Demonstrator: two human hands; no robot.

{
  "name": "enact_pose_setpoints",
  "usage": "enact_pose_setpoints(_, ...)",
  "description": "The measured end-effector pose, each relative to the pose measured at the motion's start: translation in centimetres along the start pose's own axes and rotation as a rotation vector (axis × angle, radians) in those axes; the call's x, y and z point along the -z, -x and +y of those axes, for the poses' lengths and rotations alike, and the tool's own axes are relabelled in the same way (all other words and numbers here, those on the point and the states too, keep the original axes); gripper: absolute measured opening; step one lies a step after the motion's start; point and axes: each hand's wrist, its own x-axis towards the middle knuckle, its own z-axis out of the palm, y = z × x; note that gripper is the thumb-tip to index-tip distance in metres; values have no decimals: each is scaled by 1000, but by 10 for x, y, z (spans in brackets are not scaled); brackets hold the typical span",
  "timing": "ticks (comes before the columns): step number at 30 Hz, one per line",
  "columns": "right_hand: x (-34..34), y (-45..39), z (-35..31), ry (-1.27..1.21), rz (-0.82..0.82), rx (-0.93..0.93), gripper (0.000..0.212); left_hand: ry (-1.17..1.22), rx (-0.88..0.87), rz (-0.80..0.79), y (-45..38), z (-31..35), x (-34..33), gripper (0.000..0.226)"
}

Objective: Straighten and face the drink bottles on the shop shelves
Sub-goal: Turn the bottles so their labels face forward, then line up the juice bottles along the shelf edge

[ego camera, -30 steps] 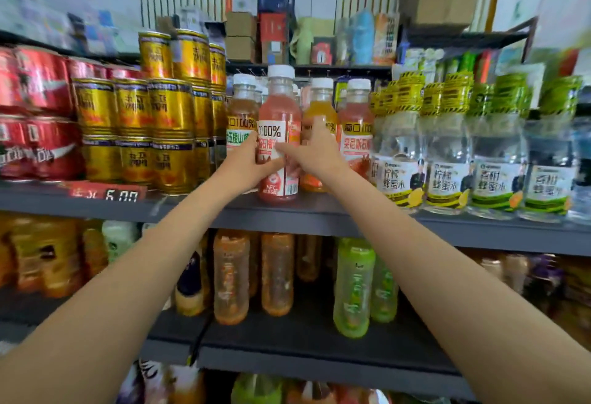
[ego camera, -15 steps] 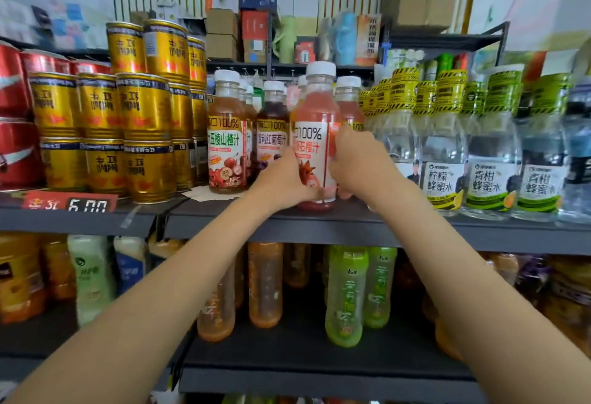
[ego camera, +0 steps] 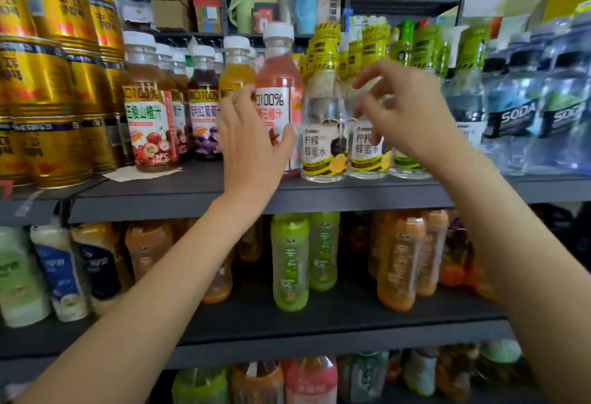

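On the shelf (ego camera: pixel 319 194), the loose left hand (ego camera: pixel 252 144) touches the pink bottle (ego camera: pixel 279 96); the spread, empty right hand (ego camera: pixel 406 115) should grip the lemon bottle (ego camera: pixel 323 135) next.

Pink juice bottle (ego camera: pixel 278 83) with white cap; gold cans (ego camera: pixel 54 90); yellow-and-black striped bottle wraps (ego camera: pixel 326 42); dark grey shelf (ego camera: pixel 319 194)

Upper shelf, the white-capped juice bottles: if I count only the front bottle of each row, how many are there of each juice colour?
brown juice bottle: 1
dark purple juice bottle: 1
orange juice bottle: 1
pink juice bottle: 1
Total: 4
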Motion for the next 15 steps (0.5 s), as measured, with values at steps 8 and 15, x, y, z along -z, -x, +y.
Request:
enact_pose_setpoints(8,53,81,96,-128,86,-2,12,316,-639,-83,102,131,-79,37)
enact_pose_setpoints(15,122,208,266,30,-4,-341,9,173,-652,-305,187,214,-207,34)
